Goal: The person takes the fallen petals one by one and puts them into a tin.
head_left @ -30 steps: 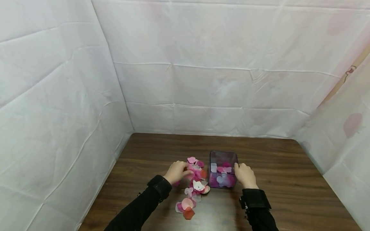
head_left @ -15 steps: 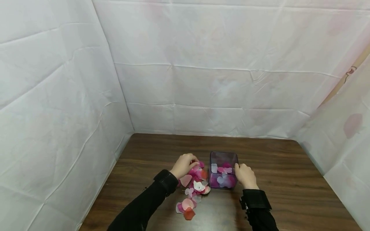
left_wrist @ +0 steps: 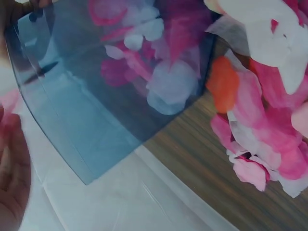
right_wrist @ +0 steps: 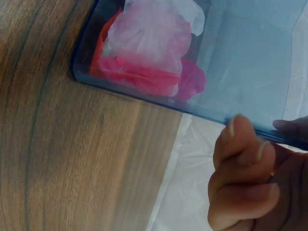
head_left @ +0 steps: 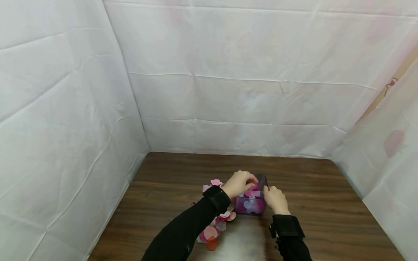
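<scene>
A clear purple-tinted box (head_left: pixel 250 206) stands on the table with pink, white and magenta petals (right_wrist: pixel 149 53) inside. My right hand (head_left: pixel 276 200) grips its right wall, with the thumb over the rim and curled fingers (right_wrist: pixel 240 178) outside. Above the box's opening is my left hand (head_left: pixel 240 183). It pinches something pink that looks like a petal (left_wrist: pixel 9 103), partly cut off by the left wrist view's edge. Left of the box lies a loose pile of pink, white and orange petals (left_wrist: pixel 269 120), partly hidden under my left forearm in the head view.
The brown wood-grain table (head_left: pixel 310 188) has rounded far corners. White cloth (head_left: pixel 228 94) hangs behind it and along its left side, and a patterned cloth (head_left: pixel 392 174) hangs on the right. Nearest me in the pile lies an orange petal (head_left: pixel 212 243).
My left hand has moved right, from the petal pile to over the box, with pink between its fingers. My right hand has kept its hold on the box wall.
</scene>
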`<state>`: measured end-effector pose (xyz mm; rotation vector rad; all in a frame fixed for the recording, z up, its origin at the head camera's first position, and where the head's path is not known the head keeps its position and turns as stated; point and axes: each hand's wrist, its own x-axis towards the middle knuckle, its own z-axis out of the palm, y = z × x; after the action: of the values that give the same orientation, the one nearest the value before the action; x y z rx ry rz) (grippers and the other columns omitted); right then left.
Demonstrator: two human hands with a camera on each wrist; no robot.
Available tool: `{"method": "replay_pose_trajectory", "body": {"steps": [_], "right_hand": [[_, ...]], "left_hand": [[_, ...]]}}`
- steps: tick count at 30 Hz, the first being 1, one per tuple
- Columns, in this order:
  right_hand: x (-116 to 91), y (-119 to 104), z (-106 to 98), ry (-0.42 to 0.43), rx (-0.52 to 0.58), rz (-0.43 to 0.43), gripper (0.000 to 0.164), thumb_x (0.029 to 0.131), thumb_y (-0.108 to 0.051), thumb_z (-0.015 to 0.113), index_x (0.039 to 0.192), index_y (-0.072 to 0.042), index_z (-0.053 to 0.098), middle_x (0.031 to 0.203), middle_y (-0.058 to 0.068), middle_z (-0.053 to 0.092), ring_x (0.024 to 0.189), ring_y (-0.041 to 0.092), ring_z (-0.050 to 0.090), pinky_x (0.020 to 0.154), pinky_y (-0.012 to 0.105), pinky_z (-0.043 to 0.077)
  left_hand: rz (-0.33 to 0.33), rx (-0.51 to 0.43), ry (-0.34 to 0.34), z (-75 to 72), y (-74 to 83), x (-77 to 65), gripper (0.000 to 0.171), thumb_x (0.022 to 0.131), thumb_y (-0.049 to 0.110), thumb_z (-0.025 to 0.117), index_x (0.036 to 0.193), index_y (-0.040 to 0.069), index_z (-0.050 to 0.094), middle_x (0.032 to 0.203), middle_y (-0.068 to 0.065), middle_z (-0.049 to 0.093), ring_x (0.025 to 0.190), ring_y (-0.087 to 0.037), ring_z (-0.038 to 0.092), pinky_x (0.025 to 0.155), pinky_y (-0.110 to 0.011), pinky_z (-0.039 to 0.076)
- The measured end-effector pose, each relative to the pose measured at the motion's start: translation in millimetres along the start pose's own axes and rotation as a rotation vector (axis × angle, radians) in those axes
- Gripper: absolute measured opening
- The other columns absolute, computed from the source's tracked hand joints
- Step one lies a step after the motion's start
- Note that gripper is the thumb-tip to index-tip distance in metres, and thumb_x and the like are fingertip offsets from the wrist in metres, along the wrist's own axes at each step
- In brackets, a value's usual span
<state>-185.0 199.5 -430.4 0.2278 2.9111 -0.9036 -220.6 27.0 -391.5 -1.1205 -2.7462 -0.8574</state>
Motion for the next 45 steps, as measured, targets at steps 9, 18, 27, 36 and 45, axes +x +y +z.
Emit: {"method": "replay_pose_trajectory", "body": {"steps": [9, 18, 27, 36, 45], "right_hand": [[-0.2, 1.3, 0.9, -0.004, -0.004, 0.009, 0.047, 0.099, -0.027, 0.031, 0.092, 0.008, 0.063, 0.072, 0.013, 0.062, 0.057, 0.021, 0.057, 0.052, 0.033, 0.042], [-1.5, 1.2, -6.2, 0.004, 0.018, -0.018, 0.044, 0.1, -0.027, 0.029, 0.069, -0.005, 0.053, 0.06, 0.009, 0.057, 0.049, 0.018, 0.054, 0.05, 0.032, 0.039], [-0.9, 1.5, -5.4, 0.005, -0.001, -0.032, 0.043, 0.1, -0.027, 0.03, 0.062, -0.008, 0.042, 0.059, 0.008, 0.05, 0.053, 0.019, 0.052, 0.052, 0.032, 0.038], [0.5, 0.6, -3.3, 0.014, -0.019, -0.045, 0.043, 0.099, -0.027, 0.03, 0.064, -0.008, 0.044, 0.063, 0.009, 0.053, 0.056, 0.02, 0.053, 0.057, 0.035, 0.041], [0.5, 0.6, 0.1, 0.019, -0.006, -0.039, 0.045, 0.099, -0.026, 0.03, 0.075, 0.0, 0.059, 0.068, 0.011, 0.061, 0.054, 0.018, 0.056, 0.054, 0.034, 0.042]], "left_hand": [[0.03, 0.019, -0.015, -4.2, -13.9, -13.3, 0.054, 0.089, 0.026, 0.064, 0.139, 0.016, 0.046, 0.136, -0.002, 0.054, 0.125, -0.015, 0.052, 0.102, -0.028, 0.042], [-0.135, -0.021, 0.118, -2.5, -61.4, -47.9, 0.034, 0.096, 0.028, 0.054, 0.124, 0.011, 0.059, 0.12, -0.008, 0.062, 0.112, -0.023, 0.057, 0.094, -0.038, 0.046], [-0.23, 0.18, -0.025, 27.0, -114.2, -102.0, 0.015, 0.08, 0.018, 0.073, 0.09, 0.009, 0.066, 0.085, -0.003, 0.066, 0.076, -0.015, 0.06, 0.069, -0.029, 0.049], [-0.198, 0.265, 0.042, 49.9, -118.6, -117.6, 0.011, 0.078, 0.013, 0.073, 0.078, 0.013, 0.062, 0.074, 0.001, 0.055, 0.066, -0.011, 0.05, 0.059, -0.022, 0.041], [-0.163, 0.154, 0.173, 28.6, -113.2, -107.1, 0.008, 0.084, 0.011, 0.068, 0.076, 0.01, 0.067, 0.068, 0.002, 0.064, 0.063, -0.008, 0.057, 0.058, -0.023, 0.044]]}}
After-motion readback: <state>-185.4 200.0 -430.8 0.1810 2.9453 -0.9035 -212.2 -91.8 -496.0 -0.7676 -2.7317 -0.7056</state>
